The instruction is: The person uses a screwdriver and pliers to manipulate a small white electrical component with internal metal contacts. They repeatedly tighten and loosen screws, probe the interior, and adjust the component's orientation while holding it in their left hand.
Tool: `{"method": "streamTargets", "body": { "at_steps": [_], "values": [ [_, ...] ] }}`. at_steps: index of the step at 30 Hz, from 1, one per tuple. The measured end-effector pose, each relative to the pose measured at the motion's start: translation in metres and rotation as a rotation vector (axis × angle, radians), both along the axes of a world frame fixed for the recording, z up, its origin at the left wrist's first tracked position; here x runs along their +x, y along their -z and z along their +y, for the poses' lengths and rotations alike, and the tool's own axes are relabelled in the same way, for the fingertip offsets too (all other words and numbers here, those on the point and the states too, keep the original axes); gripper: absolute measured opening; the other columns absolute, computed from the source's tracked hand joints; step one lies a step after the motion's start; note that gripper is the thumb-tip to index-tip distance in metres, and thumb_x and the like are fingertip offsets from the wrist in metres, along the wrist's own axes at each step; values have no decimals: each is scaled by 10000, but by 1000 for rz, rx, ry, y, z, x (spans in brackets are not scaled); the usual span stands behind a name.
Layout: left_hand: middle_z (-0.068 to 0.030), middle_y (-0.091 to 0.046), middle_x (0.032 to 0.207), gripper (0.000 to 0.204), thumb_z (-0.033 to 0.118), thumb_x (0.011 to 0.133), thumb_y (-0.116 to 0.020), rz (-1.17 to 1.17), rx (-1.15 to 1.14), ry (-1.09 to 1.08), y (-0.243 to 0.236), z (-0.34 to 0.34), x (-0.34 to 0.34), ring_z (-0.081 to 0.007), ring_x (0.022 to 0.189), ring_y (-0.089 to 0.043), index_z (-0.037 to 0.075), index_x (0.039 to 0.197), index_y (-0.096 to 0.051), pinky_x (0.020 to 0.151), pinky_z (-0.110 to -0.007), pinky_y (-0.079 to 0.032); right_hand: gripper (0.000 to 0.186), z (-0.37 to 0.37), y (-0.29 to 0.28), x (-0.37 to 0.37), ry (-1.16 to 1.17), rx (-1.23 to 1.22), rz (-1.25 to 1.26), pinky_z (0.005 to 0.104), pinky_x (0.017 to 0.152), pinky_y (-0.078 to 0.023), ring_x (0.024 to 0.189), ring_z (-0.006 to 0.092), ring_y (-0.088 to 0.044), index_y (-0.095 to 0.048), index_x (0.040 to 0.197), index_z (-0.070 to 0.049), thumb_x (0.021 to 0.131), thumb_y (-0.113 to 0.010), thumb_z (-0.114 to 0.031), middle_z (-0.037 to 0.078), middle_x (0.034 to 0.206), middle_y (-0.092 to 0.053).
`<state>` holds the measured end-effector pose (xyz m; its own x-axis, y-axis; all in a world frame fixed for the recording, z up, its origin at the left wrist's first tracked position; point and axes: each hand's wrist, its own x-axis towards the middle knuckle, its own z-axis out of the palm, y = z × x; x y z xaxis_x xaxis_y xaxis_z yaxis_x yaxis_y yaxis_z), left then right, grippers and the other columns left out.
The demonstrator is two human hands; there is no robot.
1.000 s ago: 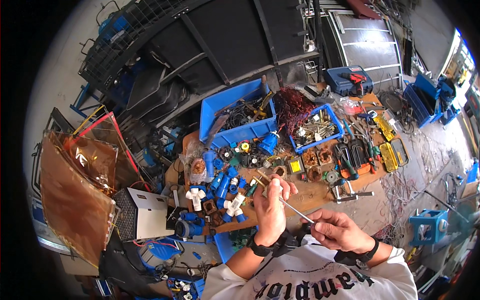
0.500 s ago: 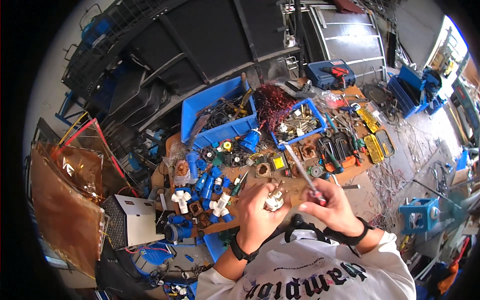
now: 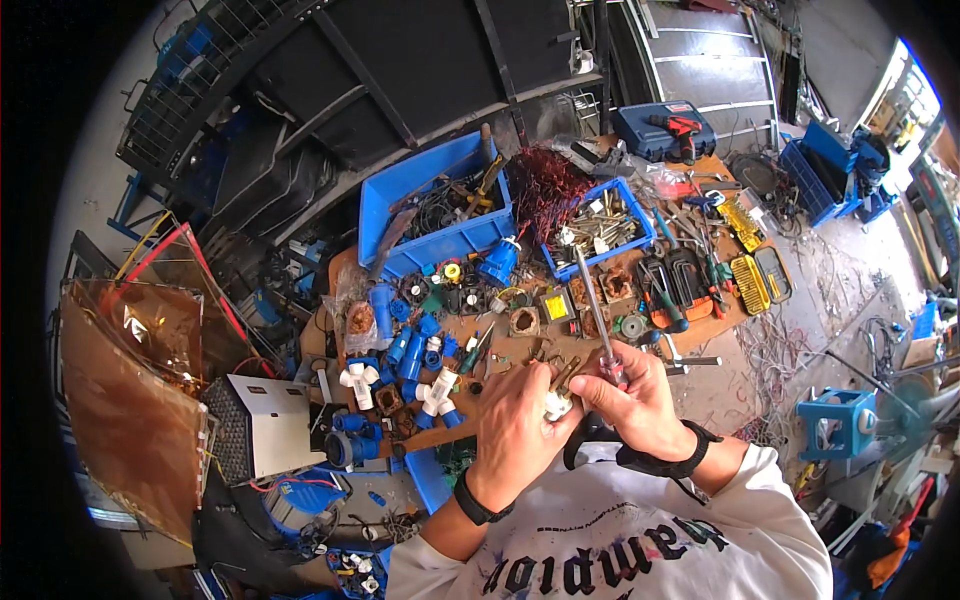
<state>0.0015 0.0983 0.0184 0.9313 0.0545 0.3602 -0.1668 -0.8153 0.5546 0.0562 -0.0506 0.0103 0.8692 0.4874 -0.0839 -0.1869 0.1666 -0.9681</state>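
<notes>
My left hand (image 3: pixel 512 428) is closed around a small white plastic part (image 3: pixel 558 406) with brass-coloured prongs sticking up from it; the fingers hide most of it. Close beside it, my right hand (image 3: pixel 640 408) grips a screwdriver (image 3: pixel 588 290) by its red and clear handle. The shaft points away from me, its tip near the blue tray (image 3: pixel 598 256) of screws and bolts. My right thumb reaches over to the prongs and seems to touch them. Both hands are above the near edge of the wooden workbench (image 3: pixel 515 362).
Left on the bench are blue and white pipe fittings (image 3: pixel 437 392). Behind them stands a large blue bin (image 3: pixel 437 252) of cables and tools. Hex keys (image 3: pixel 684 285), a yellow bit case (image 3: pixel 750 285) and a hammer (image 3: pixel 690 362) lie right. A red drill (image 3: pixel 680 130) rests on a blue case.
My right hand has moved left against the left hand, its thumb now at the prongs. The screwdriver has swung more upright. The white part is more covered by my fingers.
</notes>
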Motion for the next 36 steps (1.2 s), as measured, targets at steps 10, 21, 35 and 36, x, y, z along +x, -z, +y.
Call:
{"method": "streamTargets", "body": {
  "at_steps": [10,21,35,36],
  "values": [
    [-169,-554,712,258,106,720,-725,73,-123,-5,15,8,-5,-374,675,-564,13,797,-497,593,-447,-442,123,11,11,1,-75,144,110,213,526,-363,605,25,-436,-608,828,-18,867,-704,-85,-53,657,-523],
    [13,-546,663,171,111,838,-710,315,-470,-381,76,90,-33,-49,583,-470,36,861,-559,525,-239,-398,203,28,121,44,-94,-104,426,189,444,-294,508,11,-382,-602,1000,-49,909,-666,-218,-80,626,-442],
    [-92,-594,818,209,152,858,-700,730,-577,-767,225,209,-117,-161,731,-553,3,902,-560,666,-315,-448,251,78,429,7,311,-443,873,258,547,-427,637,102,-488,-459,1116,-101,912,-599,-140,-11,788,-485],
    [-88,-593,823,210,151,858,-699,727,-600,-770,232,213,-118,-160,731,-551,2,909,-560,666,-315,-448,273,85,438,8,344,-428,891,263,556,-435,650,106,-495,-452,1137,-101,910,-600,-127,-7,813,-490]
  ]
}}
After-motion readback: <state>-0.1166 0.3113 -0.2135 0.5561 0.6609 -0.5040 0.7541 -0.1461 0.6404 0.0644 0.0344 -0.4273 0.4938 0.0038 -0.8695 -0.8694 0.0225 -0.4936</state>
